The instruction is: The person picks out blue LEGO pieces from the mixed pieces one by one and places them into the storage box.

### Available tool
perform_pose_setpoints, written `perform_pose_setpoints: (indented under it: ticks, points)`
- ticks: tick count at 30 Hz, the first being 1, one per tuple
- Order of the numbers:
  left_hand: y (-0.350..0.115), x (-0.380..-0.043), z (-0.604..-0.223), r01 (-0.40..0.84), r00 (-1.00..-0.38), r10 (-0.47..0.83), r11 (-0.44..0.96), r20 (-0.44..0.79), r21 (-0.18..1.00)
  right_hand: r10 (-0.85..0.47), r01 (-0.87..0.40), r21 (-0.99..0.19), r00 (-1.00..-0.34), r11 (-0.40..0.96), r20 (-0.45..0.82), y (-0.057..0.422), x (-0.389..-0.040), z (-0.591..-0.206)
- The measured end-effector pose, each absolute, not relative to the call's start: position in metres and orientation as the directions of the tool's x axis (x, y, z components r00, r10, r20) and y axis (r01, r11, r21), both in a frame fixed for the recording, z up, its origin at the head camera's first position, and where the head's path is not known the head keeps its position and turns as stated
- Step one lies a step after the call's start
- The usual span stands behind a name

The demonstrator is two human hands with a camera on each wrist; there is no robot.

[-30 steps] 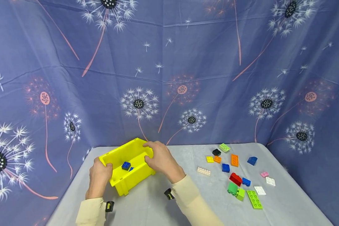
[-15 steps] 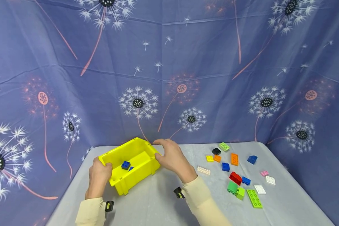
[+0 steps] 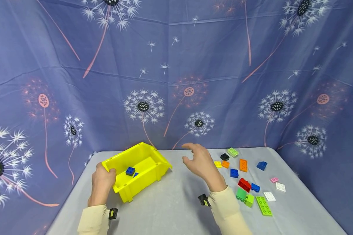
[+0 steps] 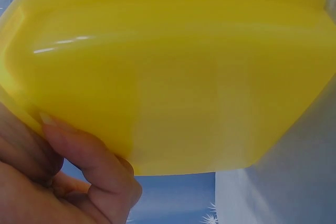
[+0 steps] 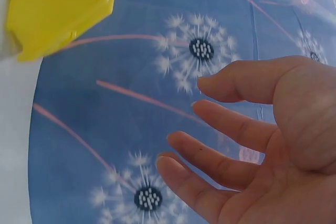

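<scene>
A yellow open-topped bin (image 3: 144,182) stands on the left part of the table, set at a slant. Inside it lie a blue brick (image 3: 130,171) and a smaller blue piece (image 3: 136,175), partly hidden by the near wall. My left hand (image 3: 102,182) grips the bin's left end, thumb over the rim; the left wrist view shows curled fingers (image 4: 94,166) against the yellow wall (image 4: 184,87). To the right of the bin, my right hand (image 3: 203,164) hovers apart from it, holding nothing, its fingers (image 5: 220,166) spread and loosely bent. The bin's corner (image 5: 58,14) shows in the right wrist view.
Several loose bricks lie on the right side of the grey table (image 3: 170,212), among them a red brick (image 3: 244,184), an orange brick (image 3: 243,165), a long lime brick (image 3: 263,206) and a black brick (image 3: 225,157). A patterned blue cloth (image 3: 223,65) hangs behind.
My right hand has let go of the bin's right end and moved right, toward the bricks. The left hand and the bin have stayed in place.
</scene>
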State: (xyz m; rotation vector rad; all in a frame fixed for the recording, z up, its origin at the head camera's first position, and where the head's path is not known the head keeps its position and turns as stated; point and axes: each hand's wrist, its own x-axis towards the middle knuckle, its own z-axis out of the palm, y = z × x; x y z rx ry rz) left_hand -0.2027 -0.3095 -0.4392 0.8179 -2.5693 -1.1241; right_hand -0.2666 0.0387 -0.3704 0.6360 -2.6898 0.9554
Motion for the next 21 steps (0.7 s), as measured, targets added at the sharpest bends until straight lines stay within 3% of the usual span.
perform_pose_setpoints:
  ticks: [9,21]
  points:
    - [-0.309,-0.202,-0.438,-0.408,-0.819,-0.573,0.548,-0.028,0.73,-0.277,-0.431,-0.533,-0.896,0.728,0.347,0.075,-0.27,-0.376]
    - [-0.31,-0.202,-0.437,-0.41,-0.824,-0.566,0.553,-0.035,0.725,-0.189,-0.308,-0.536,-0.945,0.786,0.265,0.126,-0.28,-0.387]
